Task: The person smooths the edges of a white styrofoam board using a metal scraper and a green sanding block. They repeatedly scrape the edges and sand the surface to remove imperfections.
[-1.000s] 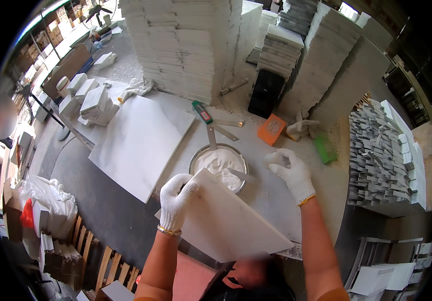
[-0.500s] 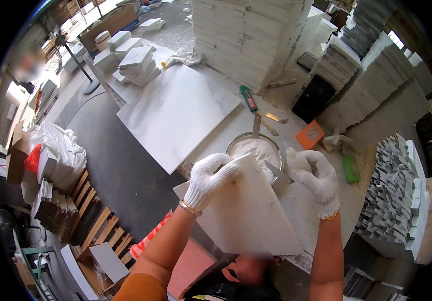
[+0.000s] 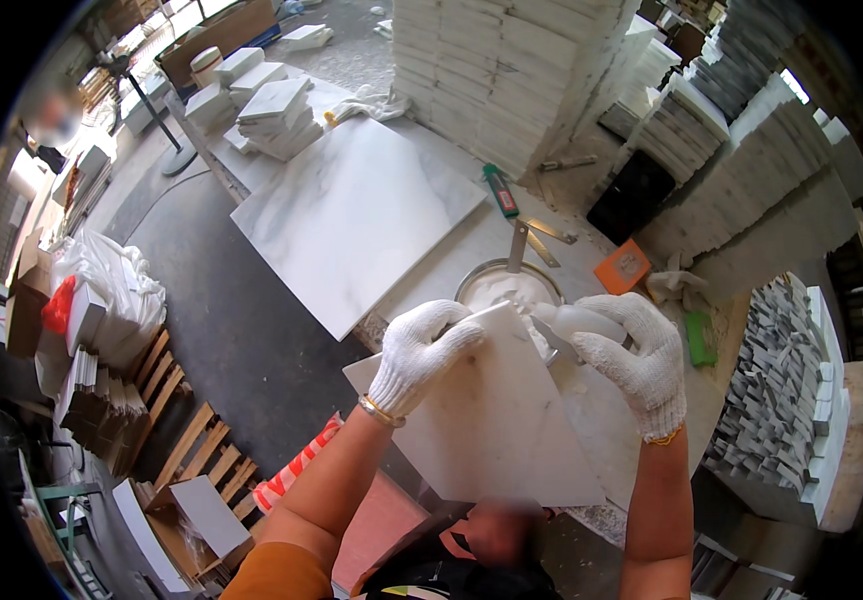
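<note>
My left hand [image 3: 421,350], in a white knit glove, grips the upper edge of a white marble tile [image 3: 496,420] that stands tilted in front of me. In my right hand [image 3: 641,355], also gloved, is a white squeeze bottle [image 3: 591,322], lying almost level with its narrow end toward the tile's upper corner. Whether its tip touches the tile I cannot tell. Behind the tile is a round metal bowl [image 3: 467,284] of white powdery material [image 3: 504,290]. A putty knife [image 3: 518,247] stands in the bowl; another blade, partly hidden, lies at its near side.
A large marble slab [image 3: 361,220] lies left of the bowl, with stacked small tiles [image 3: 276,115] behind. A green-handled tool [image 3: 499,190], orange box [image 3: 621,266], black phone [image 3: 631,195] and green block [image 3: 699,338] lie on the bench. Tall tile stacks [image 3: 491,80] rise behind.
My right hand has turned the squeeze bottle from nearly upright to almost level, its narrow end now pointing left toward the tile. My left hand keeps its grip on the tile.
</note>
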